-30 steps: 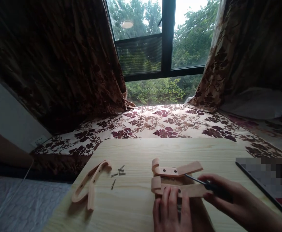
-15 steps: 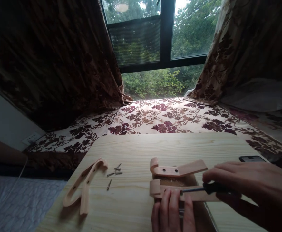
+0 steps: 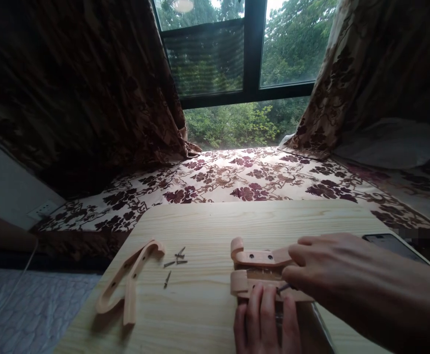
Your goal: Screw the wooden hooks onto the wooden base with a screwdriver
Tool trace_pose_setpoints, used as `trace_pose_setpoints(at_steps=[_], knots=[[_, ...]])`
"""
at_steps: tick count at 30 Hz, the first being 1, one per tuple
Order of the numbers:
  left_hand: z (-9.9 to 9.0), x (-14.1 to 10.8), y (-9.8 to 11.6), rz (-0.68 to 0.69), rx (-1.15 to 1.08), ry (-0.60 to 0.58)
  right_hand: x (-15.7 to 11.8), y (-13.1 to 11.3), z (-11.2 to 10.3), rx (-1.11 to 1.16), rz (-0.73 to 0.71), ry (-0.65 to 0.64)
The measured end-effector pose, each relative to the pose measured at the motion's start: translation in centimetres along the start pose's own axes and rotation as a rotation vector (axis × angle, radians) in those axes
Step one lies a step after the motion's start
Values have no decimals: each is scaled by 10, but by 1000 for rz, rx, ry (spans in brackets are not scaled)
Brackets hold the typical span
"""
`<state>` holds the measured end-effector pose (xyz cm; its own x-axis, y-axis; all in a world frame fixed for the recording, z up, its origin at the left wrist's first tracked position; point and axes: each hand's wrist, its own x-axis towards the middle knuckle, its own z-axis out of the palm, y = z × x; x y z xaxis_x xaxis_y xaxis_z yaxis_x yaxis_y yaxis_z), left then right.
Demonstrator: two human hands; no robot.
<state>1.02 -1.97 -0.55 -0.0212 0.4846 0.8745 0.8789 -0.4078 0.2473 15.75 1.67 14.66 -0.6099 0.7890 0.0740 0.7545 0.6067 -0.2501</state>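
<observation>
Two pale wooden hooks lie side by side across a brown board (image 3: 261,274). The far hook (image 3: 257,258) shows two dark screws in its holes. My left hand (image 3: 266,319) presses its fingertips on the near hook (image 3: 239,281), fingers apart. Above the near hook's right part, my right hand (image 3: 332,270) is closed round the screwdriver, whose handle it hides. Only the metal shaft of the screwdriver (image 3: 284,287) shows, its tip between my left fingers at the hook.
On the wooden table (image 3: 200,221), two more hooks (image 3: 129,280) lie at the left beside several loose screws (image 3: 178,258). A phone (image 3: 391,243) rests at the right edge, partly behind my right arm. Beyond are a floral cloth (image 3: 251,172) and a window.
My right hand has moved left and turned over the screwdriver, now more upright and hidden by the hand. More of the phone shows. My left hand stays on the hook.
</observation>
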Motion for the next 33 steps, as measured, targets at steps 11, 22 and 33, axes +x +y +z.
trace_pose_setpoints(at_steps=[11,22,33], knots=[[-18,9,-8,107,-61,-159,50,-37,-40,-264,-17,-317],[4,9,0,32,-2,85,47,-27,-28,-259,-136,-272],[-12,5,-15,128,-21,-133,49,-42,-47,-388,101,-374]])
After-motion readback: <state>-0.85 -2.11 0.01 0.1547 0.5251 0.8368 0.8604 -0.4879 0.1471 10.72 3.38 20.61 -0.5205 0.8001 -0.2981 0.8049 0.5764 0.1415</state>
